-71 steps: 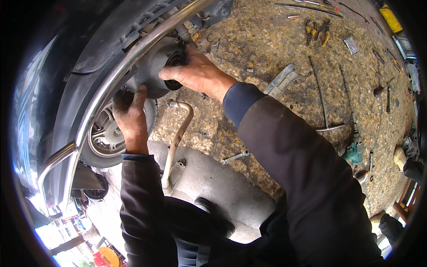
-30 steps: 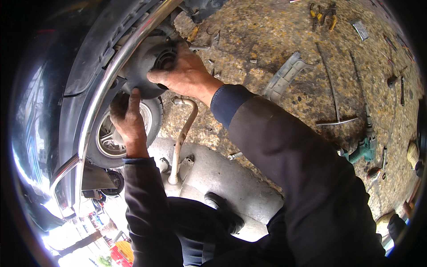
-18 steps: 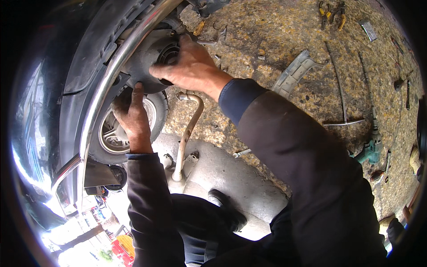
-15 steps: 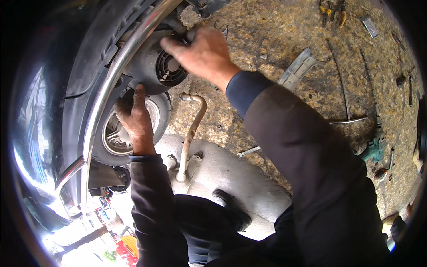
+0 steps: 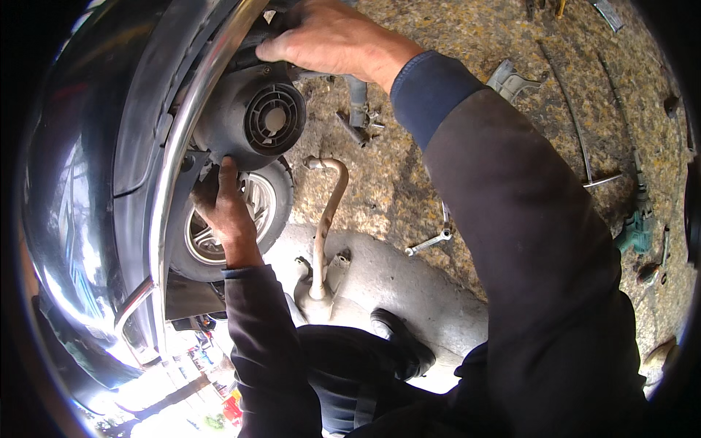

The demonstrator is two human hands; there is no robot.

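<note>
A round black fan cover (image 5: 252, 150) with a slotted grille sits on the side of a dark scooter, above its wheel (image 5: 274, 197). My left hand (image 5: 230, 215) grips the cover's lower edge, thumb on the outside and the other fingers mostly hidden behind. Over the cover's top, my right hand (image 5: 336, 36) reaches into the dark space under the chrome rail (image 5: 191, 120). Its thumb lies near the cover's upper edge; the other fingers curl out of sight, and what they hold is hidden.
A bent metal pipe (image 5: 332, 208) rises close to the wheel. Spanners (image 5: 429, 242) lie on the rough ground to its right. Farther right are a T-handled bar (image 5: 584, 157), a green power tool (image 5: 635, 233) and a grey metal bracket (image 5: 511, 80). The scooter's glossy body (image 5: 73, 197) fills the left.
My right hand has moved up and away from the grille, uncovering it. My left hand stays at the cover's lower edge. The view has shifted slightly, showing more of the spanners.
</note>
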